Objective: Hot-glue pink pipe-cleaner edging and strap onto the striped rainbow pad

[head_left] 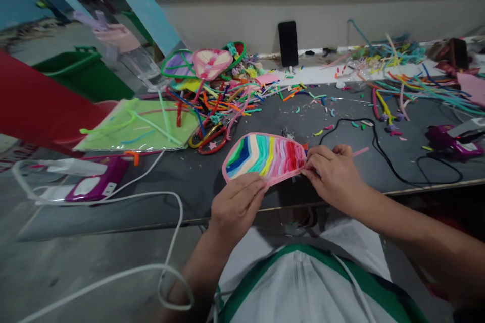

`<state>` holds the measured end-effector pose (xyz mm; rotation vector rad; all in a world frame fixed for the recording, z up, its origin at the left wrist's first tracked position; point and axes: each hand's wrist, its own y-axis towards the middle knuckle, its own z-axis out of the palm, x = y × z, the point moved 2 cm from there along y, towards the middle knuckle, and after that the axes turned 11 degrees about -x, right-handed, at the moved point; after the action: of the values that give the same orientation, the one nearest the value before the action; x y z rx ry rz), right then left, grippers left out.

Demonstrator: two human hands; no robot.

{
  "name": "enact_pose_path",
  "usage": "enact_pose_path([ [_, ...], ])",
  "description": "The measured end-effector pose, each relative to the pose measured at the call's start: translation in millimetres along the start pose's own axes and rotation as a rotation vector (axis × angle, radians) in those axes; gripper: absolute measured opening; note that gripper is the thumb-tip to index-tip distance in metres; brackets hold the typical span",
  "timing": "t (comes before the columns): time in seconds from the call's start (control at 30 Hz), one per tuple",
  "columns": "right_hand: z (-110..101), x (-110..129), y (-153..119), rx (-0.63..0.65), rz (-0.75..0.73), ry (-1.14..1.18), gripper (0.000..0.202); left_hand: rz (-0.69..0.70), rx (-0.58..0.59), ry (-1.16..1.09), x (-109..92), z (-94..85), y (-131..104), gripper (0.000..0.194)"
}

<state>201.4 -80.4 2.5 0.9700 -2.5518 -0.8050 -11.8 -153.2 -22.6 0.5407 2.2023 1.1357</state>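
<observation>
A leaf-shaped piece made of rainbow pipe cleaners (261,155), edged in pink, is held just above the front of the dark table. My left hand (235,207) is closed on its lower edge, thumb and fingers pinching the pink border. At the narrow right end my right hand (335,175) pinches the tip of the border, its fingers partly hiding that end. A pink pipe cleaner end (359,152) sticks out to the right behind the right hand. Red-handled scissors (212,145) lie left of the piece, close to a pile of pipe cleaners.
Loose pipe cleaners (223,103) and finished shapes (212,63) fill the back left. More pipe cleaners (428,88) lie back right. A phone (288,44) leans at the wall. Purple devices (100,179) sit at both sides, with a white cable (178,212) and black cord (375,136).
</observation>
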Motion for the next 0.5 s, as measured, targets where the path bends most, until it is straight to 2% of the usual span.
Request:
enact_pose_path([
  [0.13,3.8,-0.2,-1.0,-0.004,-0.052,-0.005,0.009,0.0,0.013,-0.005,5.4,-1.9,-3.3,0.024],
  [0.33,24.6,2.1,-11.0,-0.038,-0.169,0.092,0.018,-0.033,0.107,-0.041,23.8,-9.0,-14.3,0.025],
  [0.5,38.1,12.5,-15.7,0.031,-0.205,0.121,0.022,-0.079,0.179,-0.013,36.0,-14.8,-20.8,0.021],
])
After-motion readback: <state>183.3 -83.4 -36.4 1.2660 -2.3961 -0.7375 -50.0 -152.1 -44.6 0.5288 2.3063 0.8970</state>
